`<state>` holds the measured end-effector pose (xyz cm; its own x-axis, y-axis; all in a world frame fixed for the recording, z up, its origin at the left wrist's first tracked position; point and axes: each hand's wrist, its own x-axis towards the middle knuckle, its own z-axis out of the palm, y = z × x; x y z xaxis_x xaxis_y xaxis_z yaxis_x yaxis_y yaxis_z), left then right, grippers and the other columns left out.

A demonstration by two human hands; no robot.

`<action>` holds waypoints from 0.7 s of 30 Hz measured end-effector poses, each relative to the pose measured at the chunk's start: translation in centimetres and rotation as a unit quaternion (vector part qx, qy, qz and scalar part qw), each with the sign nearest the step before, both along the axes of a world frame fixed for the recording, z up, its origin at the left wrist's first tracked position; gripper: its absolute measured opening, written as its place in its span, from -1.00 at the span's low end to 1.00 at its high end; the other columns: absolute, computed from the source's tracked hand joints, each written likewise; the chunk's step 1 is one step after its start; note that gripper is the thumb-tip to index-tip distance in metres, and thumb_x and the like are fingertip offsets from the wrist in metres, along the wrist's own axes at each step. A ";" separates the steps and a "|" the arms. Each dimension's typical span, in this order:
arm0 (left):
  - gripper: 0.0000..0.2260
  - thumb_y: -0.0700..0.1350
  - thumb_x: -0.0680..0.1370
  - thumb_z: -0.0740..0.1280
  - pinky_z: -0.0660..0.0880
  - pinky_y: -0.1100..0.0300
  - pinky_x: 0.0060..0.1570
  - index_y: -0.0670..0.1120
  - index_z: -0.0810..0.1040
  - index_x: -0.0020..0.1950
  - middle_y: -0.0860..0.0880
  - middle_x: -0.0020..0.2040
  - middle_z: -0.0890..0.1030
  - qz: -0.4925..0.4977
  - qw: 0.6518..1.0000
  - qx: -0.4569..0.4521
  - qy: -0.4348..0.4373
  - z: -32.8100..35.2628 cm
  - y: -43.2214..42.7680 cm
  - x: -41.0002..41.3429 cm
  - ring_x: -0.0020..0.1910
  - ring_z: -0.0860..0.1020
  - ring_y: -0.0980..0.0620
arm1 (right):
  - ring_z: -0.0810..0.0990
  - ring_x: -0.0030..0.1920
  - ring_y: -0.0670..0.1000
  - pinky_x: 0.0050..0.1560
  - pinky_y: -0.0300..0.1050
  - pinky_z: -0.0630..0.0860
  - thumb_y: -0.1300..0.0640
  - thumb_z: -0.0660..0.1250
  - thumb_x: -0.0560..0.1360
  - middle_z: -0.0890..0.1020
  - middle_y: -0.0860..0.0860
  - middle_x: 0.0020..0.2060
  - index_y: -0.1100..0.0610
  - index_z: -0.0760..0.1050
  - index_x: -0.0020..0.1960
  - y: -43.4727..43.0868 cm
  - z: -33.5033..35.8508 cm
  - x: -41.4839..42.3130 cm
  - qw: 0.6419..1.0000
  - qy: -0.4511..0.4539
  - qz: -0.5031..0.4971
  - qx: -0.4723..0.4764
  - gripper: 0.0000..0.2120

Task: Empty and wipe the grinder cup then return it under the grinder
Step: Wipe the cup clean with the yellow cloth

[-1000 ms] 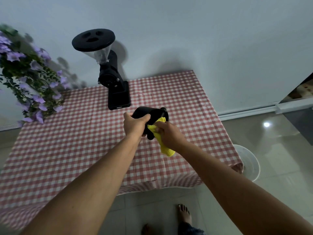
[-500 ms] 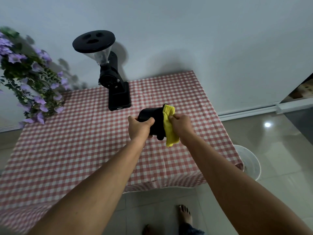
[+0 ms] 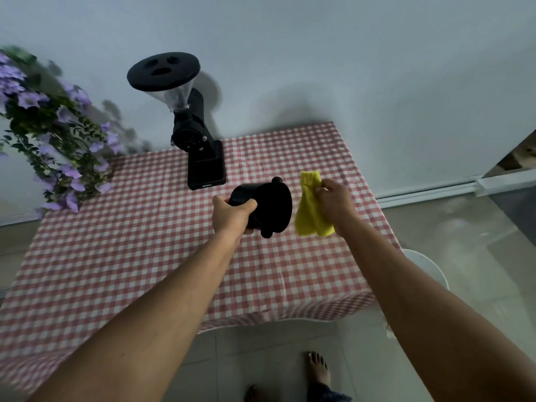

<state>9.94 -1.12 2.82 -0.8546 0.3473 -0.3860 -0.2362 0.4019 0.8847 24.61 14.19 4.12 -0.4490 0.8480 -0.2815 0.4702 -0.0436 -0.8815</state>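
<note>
Cup [image 3: 268,208], matte black and round, lies tipped on its side in the air above the middle of the table [image 3: 116,256], its mouth turned toward the cloth [image 3: 311,211] and two small knobs showing on its rim. The left hand [image 3: 232,217] wraps around its base. Just beside it, apart from the rim, the right hand [image 3: 336,203] pinches the yellow cloth, which hangs limp. The black grinder [image 3: 197,140] stands at the table's far edge, near purple flowers [image 3: 55,132] at the far left corner.
</note>
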 end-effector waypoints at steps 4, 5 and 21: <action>-0.61 -0.11 0.45 0.51 0.69 -0.16 -0.16 -0.08 0.35 0.11 -0.07 0.04 0.56 -0.017 1.000 0.003 -0.024 0.1 0.4 0.8 0.00 0.65 -0.10 | 0.55 0.02 -0.02 0.02 -0.17 0.39 0.16 0.26 0.60 0.61 -0.01 0.01 0.08 0.56 0.29 -0.5 -0.1 -1.2 0.992 0.009 0.107 0.062 -0.71; -0.61 -0.10 0.45 0.51 0.69 -0.17 -0.18 -0.08 0.34 0.10 -0.09 0.06 0.56 -0.020 0.999 0.005 -0.029 0.1 0.5 0.9 0.01 0.65 -0.11 | 0.55 -0.02 -0.02 -0.03 -0.17 0.39 0.16 0.26 0.59 0.61 -0.03 -0.04 0.08 0.57 0.26 -0.5 -0.4 -1.4 0.987 -0.008 0.135 0.087 -0.73; -0.53 -0.13 0.43 0.54 0.66 -0.09 -0.01 -0.10 0.35 0.19 -0.15 0.14 0.58 0.057 0.995 0.072 -0.044 0.6 0.7 1.6 0.04 0.64 -0.10 | 0.70 -0.20 0.14 -0.32 0.00 0.64 0.25 0.36 0.53 0.69 0.22 -0.11 0.34 0.53 0.11 -3.2 -2.0 -1.8 0.954 0.006 0.044 -0.298 -0.80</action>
<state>11.51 -0.40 3.39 -0.8565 0.3076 -0.4145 -0.3521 0.2390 0.9049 22.78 10.98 2.08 -0.5170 0.4988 -0.6956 0.4850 -0.4989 -0.7182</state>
